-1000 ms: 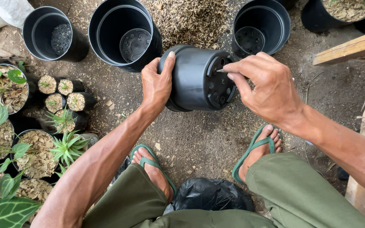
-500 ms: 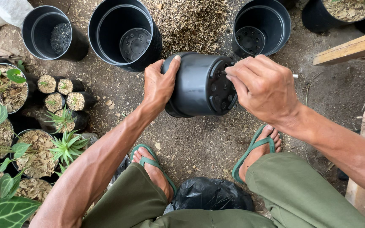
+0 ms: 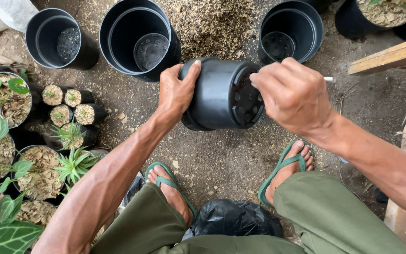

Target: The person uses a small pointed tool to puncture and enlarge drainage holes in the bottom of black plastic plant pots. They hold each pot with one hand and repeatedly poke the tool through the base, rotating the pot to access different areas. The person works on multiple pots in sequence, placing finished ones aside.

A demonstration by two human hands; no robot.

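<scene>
The left hand (image 3: pixel 175 94) wraps its fingers around the side of a black plastic pot (image 3: pixel 222 94), held on its side above the dirt; the right hand (image 3: pixel 293 94) has curled fingers at the pot's holey bottom, pinching something thin I cannot make out. Three empty black pots (image 3: pixel 139 40) stand just behind it; green sandals (image 3: pixel 167 181) are below it.
</scene>
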